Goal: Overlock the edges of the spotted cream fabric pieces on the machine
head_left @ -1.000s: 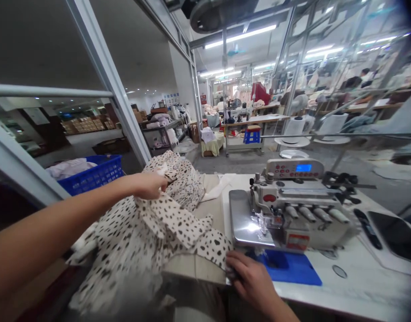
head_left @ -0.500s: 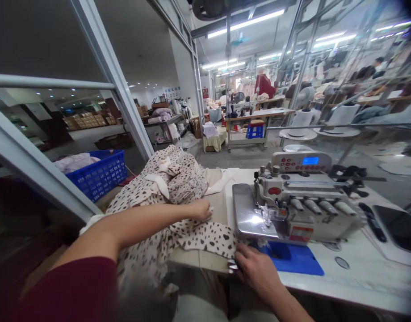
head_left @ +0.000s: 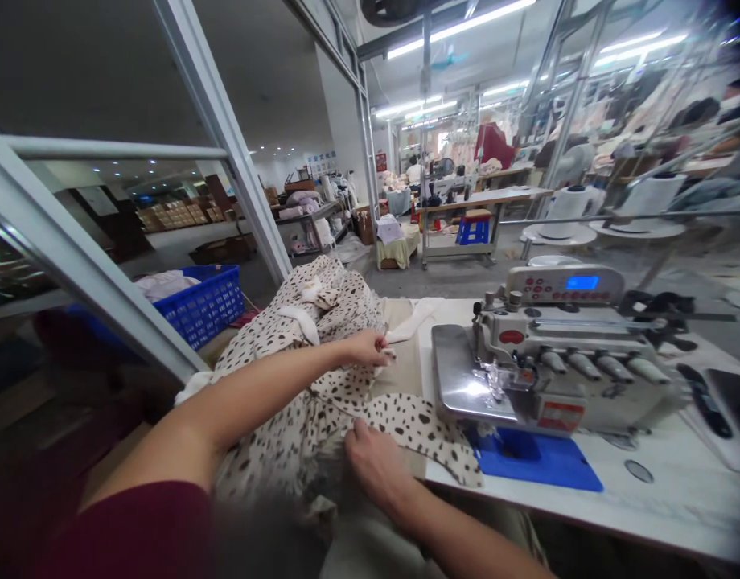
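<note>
A cream fabric with dark spots (head_left: 298, 402) lies heaped over the near side of the white sewing table (head_left: 665, 498). My left hand (head_left: 365, 349) reaches across it and pinches a fold near a pale strip. My right hand (head_left: 376, 466) sits lower, its fingers gathered on the spotted cloth close to the table edge. To the right of both hands stands an overlock sewing machine (head_left: 563, 354) with a steel plate and a lit blue display. The cloth does not reach its needle area. A blue mat (head_left: 539, 458) lies in front of the machine.
A blue plastic basket (head_left: 204, 305) holding pale cloth stands beyond a metal-framed glass partition (head_left: 219, 141) on the left. A dark tablet (head_left: 737, 398) lies at the table's right. Large white thread cones (head_left: 647, 197) stand behind the machine. Several people work far back.
My right hand has moved left, away from the machine, bringing the cloth edge with it. My left hand has stayed near the same fold. The view has shifted slightly.
</note>
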A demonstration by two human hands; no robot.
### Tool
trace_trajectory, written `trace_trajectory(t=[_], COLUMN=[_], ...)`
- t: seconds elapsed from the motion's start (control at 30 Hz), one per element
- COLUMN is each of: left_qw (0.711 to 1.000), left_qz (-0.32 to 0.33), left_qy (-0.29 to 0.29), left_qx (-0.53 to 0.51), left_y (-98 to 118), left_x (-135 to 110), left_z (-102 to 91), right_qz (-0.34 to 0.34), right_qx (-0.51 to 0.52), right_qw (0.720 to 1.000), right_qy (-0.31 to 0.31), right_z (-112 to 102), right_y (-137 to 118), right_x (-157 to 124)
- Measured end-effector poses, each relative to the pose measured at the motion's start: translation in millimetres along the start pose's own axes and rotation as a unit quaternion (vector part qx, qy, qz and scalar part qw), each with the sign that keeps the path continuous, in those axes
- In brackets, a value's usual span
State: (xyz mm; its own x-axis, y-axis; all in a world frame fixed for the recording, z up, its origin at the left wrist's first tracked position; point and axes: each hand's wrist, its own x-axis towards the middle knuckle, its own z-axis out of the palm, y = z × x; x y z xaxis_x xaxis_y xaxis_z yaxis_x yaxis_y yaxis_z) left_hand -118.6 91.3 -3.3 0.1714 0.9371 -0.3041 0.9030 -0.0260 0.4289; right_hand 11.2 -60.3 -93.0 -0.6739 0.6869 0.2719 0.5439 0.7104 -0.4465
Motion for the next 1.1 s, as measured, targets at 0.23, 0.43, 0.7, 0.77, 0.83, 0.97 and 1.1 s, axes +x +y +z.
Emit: trace_trajectory(t=[0.23, 0.43, 0.7, 0.77, 0.83, 0.97, 1.1], left_qw=[0.993, 0.984, 0.966, 0.962, 0.963, 0.963, 0.959], left_qz=[0.022, 0.102, 0.149, 0.128, 0.105, 0.077, 0.109], left_qy=[0.050, -0.044, -0.067, -0.054, -0.031, -0.004, 0.037], left_qx=[-0.106, -0.138, -0.202, -0.236, -0.247, -0.257, -0.257], left_y=[19, 76, 105, 101, 99, 102, 107], left_x=[-12, -9, -61, -70, -72, -69, -70], left_z=[-4.0, -7.4, 55.6, 66.2, 72.8, 77.3, 76.3], right_qz=[0.249, 0.364, 0.346, 0.336, 0.323, 0.304, 0.277], right_qx=[0.314, 0.583, 0.698, 0.707, 0.711, 0.701, 0.669], right_qw=[0.879, 0.645, 0.549, 0.542, 0.547, 0.573, 0.616], right_qy=[0.258, 0.334, 0.304, 0.305, 0.300, 0.297, 0.308], right_z=[-25, -50, -66, -69, -72, -75, -75], right_y=[52, 75, 77, 78, 78, 78, 78], right_x=[-43, -70, -78, -79, -79, -77, -74])
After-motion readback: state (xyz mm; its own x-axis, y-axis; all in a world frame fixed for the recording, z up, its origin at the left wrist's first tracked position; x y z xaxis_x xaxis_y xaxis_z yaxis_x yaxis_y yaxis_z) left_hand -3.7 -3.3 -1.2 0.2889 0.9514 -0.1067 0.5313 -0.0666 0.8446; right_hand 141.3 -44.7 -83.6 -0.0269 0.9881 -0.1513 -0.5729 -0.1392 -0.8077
